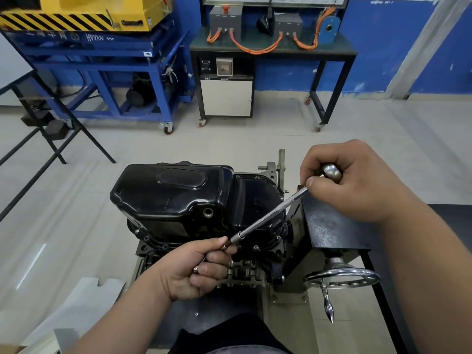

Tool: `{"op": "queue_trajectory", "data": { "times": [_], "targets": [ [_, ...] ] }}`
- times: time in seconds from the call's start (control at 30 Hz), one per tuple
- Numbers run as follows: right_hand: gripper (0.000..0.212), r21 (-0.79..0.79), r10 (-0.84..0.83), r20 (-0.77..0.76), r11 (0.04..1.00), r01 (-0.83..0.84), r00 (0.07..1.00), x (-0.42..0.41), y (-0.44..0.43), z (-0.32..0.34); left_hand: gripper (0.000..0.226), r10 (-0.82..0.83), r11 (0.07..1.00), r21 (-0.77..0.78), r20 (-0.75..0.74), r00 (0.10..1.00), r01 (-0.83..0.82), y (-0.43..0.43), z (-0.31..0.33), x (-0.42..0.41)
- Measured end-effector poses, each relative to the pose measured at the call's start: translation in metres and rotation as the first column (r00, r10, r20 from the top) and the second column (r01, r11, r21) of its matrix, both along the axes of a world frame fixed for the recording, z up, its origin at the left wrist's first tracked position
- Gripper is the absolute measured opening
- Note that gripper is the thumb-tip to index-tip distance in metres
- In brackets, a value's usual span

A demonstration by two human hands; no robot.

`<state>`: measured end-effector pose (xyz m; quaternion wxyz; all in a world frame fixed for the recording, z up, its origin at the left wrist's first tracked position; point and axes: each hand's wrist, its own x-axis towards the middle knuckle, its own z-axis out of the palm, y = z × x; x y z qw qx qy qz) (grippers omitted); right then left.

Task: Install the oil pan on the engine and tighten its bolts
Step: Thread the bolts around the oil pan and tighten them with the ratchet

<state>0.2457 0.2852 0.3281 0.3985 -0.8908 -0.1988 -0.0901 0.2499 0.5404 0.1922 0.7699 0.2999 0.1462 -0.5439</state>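
Note:
A glossy black oil pan (pixel 178 198) sits on top of the upturned engine (pixel 245 272), held in a stand. Small bolts (pixel 256 248) show along the pan's near flange. A long silver socket driver (pixel 270 214) slants across the pan's right side. My right hand (pixel 357 180) grips its handle end, up and to the right. My left hand (pixel 201 267) pinches the tool's lower tip and a brass-coloured bolt at the front edge of the pan. More small bolts seem to lie in the left hand's curled fingers.
A black stand housing (pixel 329 226) with a chrome handwheel (pixel 342 277) stands right of the engine. Beyond it lies tiled floor, a blue wheeled frame (pixel 107 72) with yellow equipment, and a black workbench (pixel 273 49) with orange cables. A folding table's legs (pixel 51 139) stand at the left.

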Motion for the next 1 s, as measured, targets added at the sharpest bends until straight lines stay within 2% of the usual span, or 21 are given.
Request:
{"op": "queue_trajectory", "data": {
  "times": [0.07, 0.13, 0.27, 0.4, 0.6, 0.73, 0.87, 1.0],
  "targets": [
    [0.018, -0.008, -0.002, 0.026, 1.0, 0.002, 1.0, 0.0, 0.002, -0.001, 0.017, 0.113, 0.985, 0.119, 0.078, 0.991, -0.122, -0.005, 0.005, 0.001],
    [0.019, 0.022, -0.03, 0.038, 0.999, 0.029, 0.999, 0.002, 0.003, -0.005, 0.018, 0.168, 0.949, 0.227, 0.223, 0.96, -0.218, -0.006, 0.01, 0.004],
    [0.02, 0.167, -0.135, -0.058, 0.975, 0.143, 0.989, 0.011, -0.001, -0.015, 0.021, 0.066, 0.897, 0.353, 0.492, 0.868, -0.268, 0.003, 0.022, 0.011],
    [0.017, 0.287, -0.221, -0.202, 0.918, 0.274, 0.954, 0.018, -0.006, -0.032, 0.025, 0.002, 0.861, 0.398, 0.619, 0.785, -0.316, 0.009, 0.03, 0.014],
    [0.015, 0.442, -0.213, -0.332, 0.825, 0.351, 0.919, 0.028, -0.007, -0.048, 0.033, 0.147, 0.816, 0.331, 0.674, 0.724, -0.474, 0.005, 0.036, 0.017],
    [0.019, 0.512, -0.161, -0.345, 0.793, 0.329, 0.925, 0.03, -0.004, -0.048, 0.024, 0.282, 0.778, 0.255, 0.675, 0.682, -0.574, 0.002, 0.036, 0.023],
    [0.02, 0.574, -0.131, -0.367, 0.747, 0.336, 0.921, 0.029, 0.0, -0.05, 0.025, 0.468, 0.757, 0.119, 0.588, 0.66, -0.643, -0.002, 0.033, 0.025],
    [0.016, 0.567, -0.196, -0.354, 0.732, 0.377, 0.914, 0.022, 0.007, -0.056, 0.025, 0.681, 0.667, 0.0, 0.404, 0.61, -0.745, -0.018, 0.03, 0.024]
  ]
}}
